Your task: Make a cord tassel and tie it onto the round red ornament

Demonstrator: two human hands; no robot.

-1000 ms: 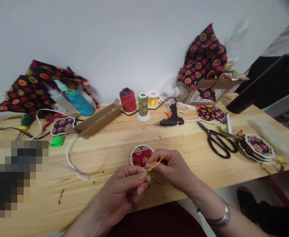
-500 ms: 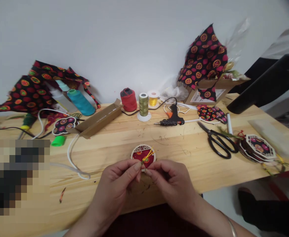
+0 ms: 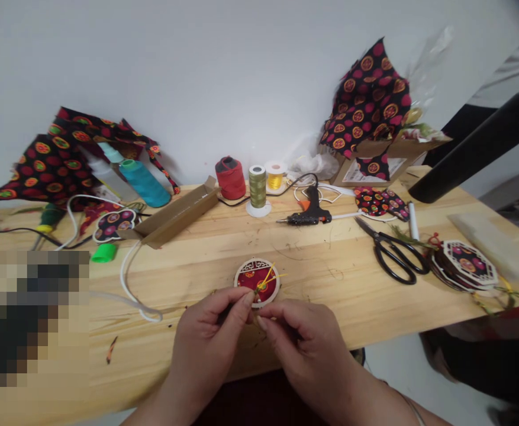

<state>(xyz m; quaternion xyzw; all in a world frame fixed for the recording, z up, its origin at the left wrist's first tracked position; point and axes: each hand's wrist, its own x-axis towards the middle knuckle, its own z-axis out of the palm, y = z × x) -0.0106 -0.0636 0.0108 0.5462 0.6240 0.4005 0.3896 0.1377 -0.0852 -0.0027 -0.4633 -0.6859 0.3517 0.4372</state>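
A small round ornament (image 3: 251,277) with a red fabric centre and a white fretwork rim lies on the wooden table (image 3: 223,254) just beyond my fingers. Thin yellow cord (image 3: 268,277) sticks up over it. My left hand (image 3: 210,343) and my right hand (image 3: 303,349) meet fingertip to fingertip at the ornament's near edge, both pinched shut on the cord. What lies under the fingertips is hidden.
Black scissors (image 3: 395,251) and a stack of octagonal ornaments (image 3: 463,263) lie right. A glue gun (image 3: 308,214), red (image 3: 229,177), green (image 3: 257,184), yellow (image 3: 276,175) and teal (image 3: 144,182) spools, a cardboard strip (image 3: 174,216), white cable (image 3: 128,284) and patterned fabric (image 3: 64,157) sit behind.
Both hands slid back toward me and lower, pinching closer together. The yellow cord now stands shorter above the ornament, whose red face shows more fully.
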